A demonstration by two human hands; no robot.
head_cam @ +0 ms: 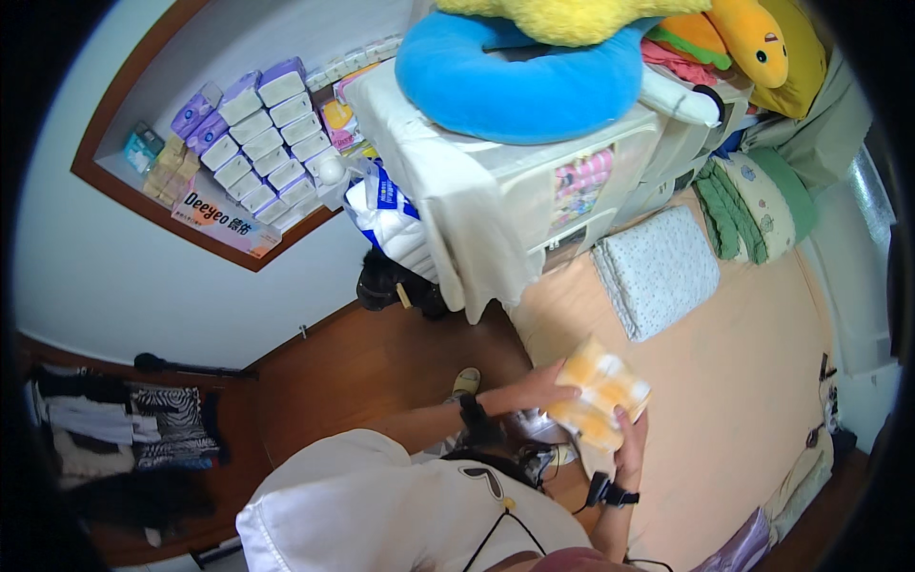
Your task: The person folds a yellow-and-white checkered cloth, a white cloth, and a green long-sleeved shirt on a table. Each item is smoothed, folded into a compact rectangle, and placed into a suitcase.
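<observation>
A folded yellow-and-white checked cloth (597, 393) is held between both hands, over the near edge of the bed. My left hand (540, 390) grips its left side, the thumb lying on top. At the lower right corner, my right hand (629, 440) holds the cloth with the thumb on its upper face. The fingers beneath the cloth are hidden. Each wrist has a black strap. Beyond the cloth, a folded white quilt with small dots (658, 272) lies on the peach bed sheet (743, 372).
Fabric storage boxes (493, 179) carry a blue neck pillow (529, 93) and plush toys. A green and cream folded quilt (758, 207) lies at the far right. Tissue packs (264, 143) fill a wall niche. Folded clothes (171, 422) lie at left, above the wooden floor (343, 365).
</observation>
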